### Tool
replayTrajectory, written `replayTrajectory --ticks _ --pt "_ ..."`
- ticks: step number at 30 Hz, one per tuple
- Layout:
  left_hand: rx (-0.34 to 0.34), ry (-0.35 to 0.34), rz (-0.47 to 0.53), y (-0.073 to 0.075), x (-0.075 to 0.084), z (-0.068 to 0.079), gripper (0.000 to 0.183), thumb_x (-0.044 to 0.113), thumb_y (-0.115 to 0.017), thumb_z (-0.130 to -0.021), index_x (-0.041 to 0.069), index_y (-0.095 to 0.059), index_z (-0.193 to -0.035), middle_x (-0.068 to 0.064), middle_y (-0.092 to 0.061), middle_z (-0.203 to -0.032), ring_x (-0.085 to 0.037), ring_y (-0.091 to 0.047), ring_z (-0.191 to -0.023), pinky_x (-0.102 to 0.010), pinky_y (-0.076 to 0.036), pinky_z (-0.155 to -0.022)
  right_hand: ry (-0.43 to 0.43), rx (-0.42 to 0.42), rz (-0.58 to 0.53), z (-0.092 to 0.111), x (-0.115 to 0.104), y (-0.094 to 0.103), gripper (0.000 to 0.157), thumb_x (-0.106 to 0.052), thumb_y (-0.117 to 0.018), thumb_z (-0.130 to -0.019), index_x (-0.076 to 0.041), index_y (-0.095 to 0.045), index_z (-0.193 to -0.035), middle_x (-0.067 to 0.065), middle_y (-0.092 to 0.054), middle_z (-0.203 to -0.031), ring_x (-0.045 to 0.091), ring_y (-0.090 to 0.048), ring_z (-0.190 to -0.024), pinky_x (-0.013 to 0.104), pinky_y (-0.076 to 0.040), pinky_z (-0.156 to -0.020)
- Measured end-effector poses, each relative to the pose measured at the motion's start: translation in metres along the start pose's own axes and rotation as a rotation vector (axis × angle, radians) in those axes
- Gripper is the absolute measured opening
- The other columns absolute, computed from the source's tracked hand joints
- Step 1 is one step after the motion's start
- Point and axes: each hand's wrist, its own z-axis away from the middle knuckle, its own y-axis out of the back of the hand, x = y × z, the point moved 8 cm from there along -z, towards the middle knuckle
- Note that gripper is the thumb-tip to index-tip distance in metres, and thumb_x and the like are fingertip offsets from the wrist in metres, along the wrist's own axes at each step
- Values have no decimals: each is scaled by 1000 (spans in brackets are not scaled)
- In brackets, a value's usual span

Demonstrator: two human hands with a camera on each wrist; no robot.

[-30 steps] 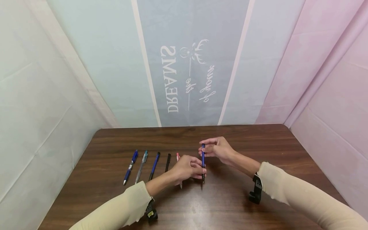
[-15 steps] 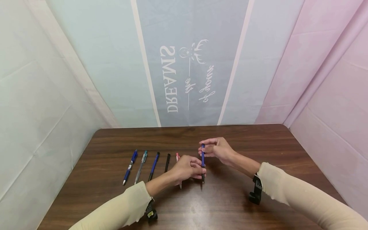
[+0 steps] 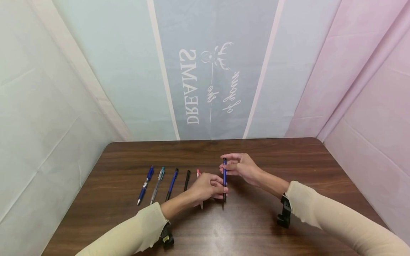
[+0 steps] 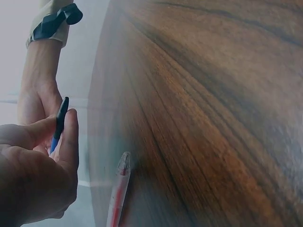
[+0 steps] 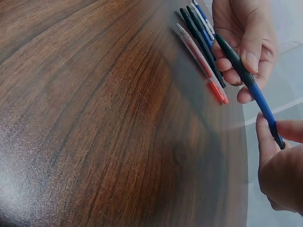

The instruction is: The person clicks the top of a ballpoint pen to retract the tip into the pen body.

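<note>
A blue pen with a black grip [image 3: 224, 174] is held between both hands, above the table. My left hand [image 3: 206, 187] pinches its black tip end between thumb and fingers. At the far, clip end, my right hand [image 3: 245, 166] pinches the same pen. The right wrist view shows the blue barrel [image 5: 261, 103] bare between the two hands. Partly under my left hand lies a clear pen with a red end [image 3: 198, 173], seen whole on the wood in the right wrist view.
Left of the hands, several pens lie in a row on the brown table [image 3: 121, 156]: a blue one with a white band [image 3: 145, 185], a clear one with a teal end [image 3: 157, 185], a blue-and-black one [image 3: 172, 184] and a black one [image 3: 187, 179]. Fabric walls [image 3: 205, 21] surround the table.
Both hands and the blue pen have shifted very slightly left. The grip on the pen looks the same, and the row of pens stays in place.
</note>
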Motion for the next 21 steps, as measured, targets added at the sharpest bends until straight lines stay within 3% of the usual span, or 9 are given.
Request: replayTrajectory --ticks 10,21 --pt "-5 -37 -96 5 1 6 21 -3 -74 -96 -15 -68 -113 -18 -78 -94 -23 -78 -85 -35 -66 -78 18 -34 32 -1 2 -9 52 14 -60 -100 17 -44 -149 35 -71 -119 25 -77 -103 42 -62 -94" --pt "13 -74 -214 12 0 13 9 -3 -77 -94 -8 -73 -99 -15 -78 -86 -24 -78 -75 -33 -66 -69 37 -81 96 -6 6 -19 57 11 -67 -98 16 -45 -150 38 -68 -123 22 -76 -105 38 -63 -93"
